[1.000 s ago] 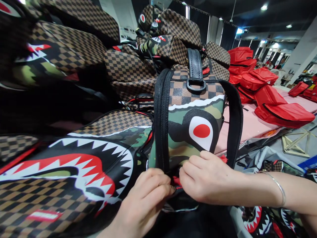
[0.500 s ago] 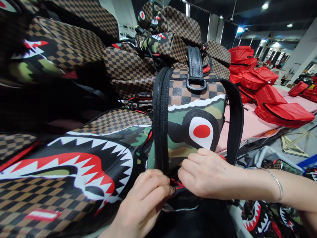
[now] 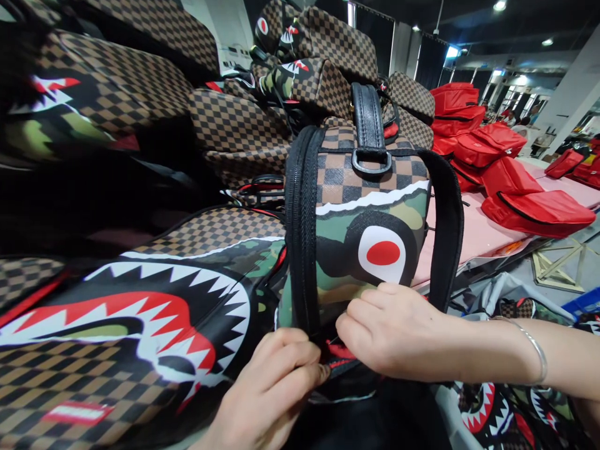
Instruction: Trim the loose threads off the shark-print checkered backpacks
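Observation:
A brown-and-black checkered bag [image 3: 370, 172] with camouflage, a red-and-white eye print and a black zipper [image 3: 301, 231] stands upright in front of me. From its top rises a black handle [image 3: 368, 115], with a metal ring below. My left hand [image 3: 284, 378] is closed on the bag's lower edge by the zipper's bottom end, where red lining shows. Just to its right, my right hand [image 3: 391, 328] is curled against the lower part of the printed panel, fingertips hidden in the fold. Against the bag's left side lies a shark-mouth bag [image 3: 187, 300].
Checkered bags [image 3: 244, 122] are piled high behind and to the left. Red bags [image 3: 539, 200] lie on a pink-topped table [image 3: 462, 228] at the right. Below it, a grey-lined container [image 3: 497, 290] holds more shark-print pieces.
Both hands keep nearly the same place on the bag. The gap between them shows slightly more red lining, and the view has shifted a little.

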Action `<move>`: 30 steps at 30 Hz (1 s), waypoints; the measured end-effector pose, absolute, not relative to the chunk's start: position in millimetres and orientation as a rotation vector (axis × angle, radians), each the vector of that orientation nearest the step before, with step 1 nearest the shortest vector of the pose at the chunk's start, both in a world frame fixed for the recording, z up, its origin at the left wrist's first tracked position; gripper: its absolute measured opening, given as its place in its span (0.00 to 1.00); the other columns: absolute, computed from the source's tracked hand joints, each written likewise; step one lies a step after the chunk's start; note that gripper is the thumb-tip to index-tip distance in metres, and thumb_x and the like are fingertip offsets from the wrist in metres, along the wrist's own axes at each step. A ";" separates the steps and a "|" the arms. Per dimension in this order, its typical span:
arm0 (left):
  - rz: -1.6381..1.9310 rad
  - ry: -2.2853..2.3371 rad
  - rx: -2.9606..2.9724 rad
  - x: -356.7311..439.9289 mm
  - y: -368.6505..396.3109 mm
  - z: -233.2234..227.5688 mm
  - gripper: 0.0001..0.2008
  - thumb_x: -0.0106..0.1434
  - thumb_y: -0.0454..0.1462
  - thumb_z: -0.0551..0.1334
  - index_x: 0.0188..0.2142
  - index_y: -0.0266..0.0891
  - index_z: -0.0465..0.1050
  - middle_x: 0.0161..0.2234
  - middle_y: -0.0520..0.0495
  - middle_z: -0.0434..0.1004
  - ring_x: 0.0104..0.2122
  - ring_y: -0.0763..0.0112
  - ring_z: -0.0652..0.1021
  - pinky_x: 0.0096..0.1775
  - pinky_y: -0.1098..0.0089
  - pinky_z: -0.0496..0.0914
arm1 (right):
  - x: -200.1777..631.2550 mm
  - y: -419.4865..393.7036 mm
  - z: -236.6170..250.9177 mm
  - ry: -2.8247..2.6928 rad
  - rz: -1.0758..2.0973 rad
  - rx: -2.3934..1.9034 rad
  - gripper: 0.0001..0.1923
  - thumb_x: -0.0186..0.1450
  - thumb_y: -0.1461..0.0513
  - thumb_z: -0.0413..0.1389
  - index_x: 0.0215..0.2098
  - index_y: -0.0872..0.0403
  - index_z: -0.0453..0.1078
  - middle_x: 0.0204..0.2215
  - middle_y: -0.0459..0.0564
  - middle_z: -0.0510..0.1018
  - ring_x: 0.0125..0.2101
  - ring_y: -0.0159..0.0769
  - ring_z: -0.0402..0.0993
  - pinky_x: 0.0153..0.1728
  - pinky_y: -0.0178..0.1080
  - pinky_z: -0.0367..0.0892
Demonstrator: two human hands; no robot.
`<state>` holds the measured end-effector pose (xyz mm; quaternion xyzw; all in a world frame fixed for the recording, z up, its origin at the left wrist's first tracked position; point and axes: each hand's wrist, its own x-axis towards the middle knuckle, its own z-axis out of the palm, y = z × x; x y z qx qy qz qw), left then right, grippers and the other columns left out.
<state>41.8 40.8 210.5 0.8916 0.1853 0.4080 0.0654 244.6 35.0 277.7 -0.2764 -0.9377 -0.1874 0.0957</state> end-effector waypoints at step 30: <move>1.194 0.594 2.693 43.3 39.9 210.2 0.11 0.57 0.23 0.53 0.32 0.37 0.68 0.31 0.48 0.71 0.33 0.72 0.70 0.34 0.70 0.67 | 243.0 32.3 276.4 -2.834 -0.545 -0.794 0.10 0.64 0.70 0.45 0.25 0.57 0.62 0.23 0.48 0.64 0.24 0.33 0.60 0.24 0.36 0.51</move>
